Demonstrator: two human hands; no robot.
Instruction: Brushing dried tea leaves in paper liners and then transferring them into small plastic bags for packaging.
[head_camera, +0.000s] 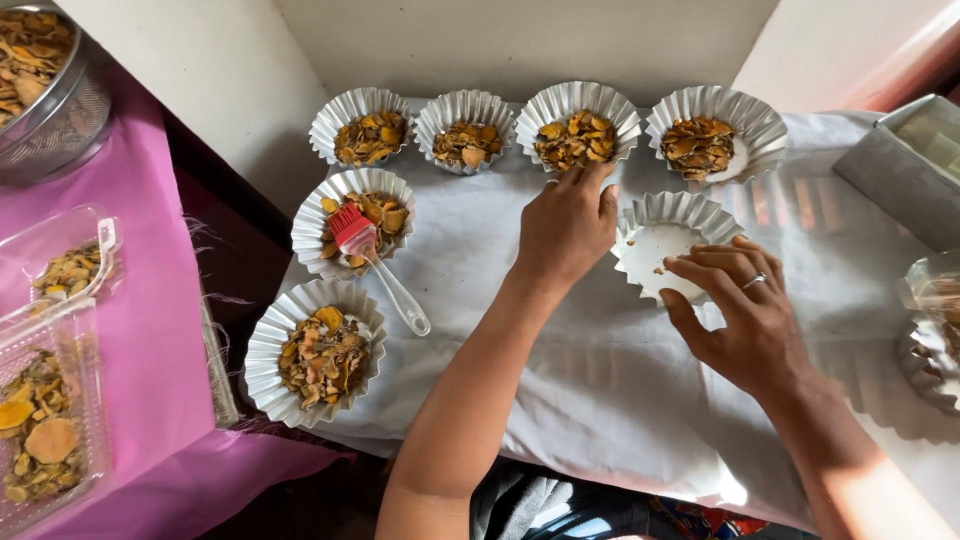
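My left hand (565, 228) reaches to the near rim of a fluted foil cup (578, 125) filled with dried orange-brown slices; whether the fingertips pinch the rim I cannot tell. My right hand (740, 310), a ring on one finger, rests with fingers spread on the near edge of a nearly empty foil cup (668, 240) holding a few crumbs. Both cups sit on a white cloth (600, 370).
Several more filled foil cups stand in a row at the back (370, 125) and down the left (315, 350). A red silicone brush (375, 262) lies across one. A metal strainer (45, 90) and clear plastic boxes (50, 420) of slices sit on pink cloth at left.
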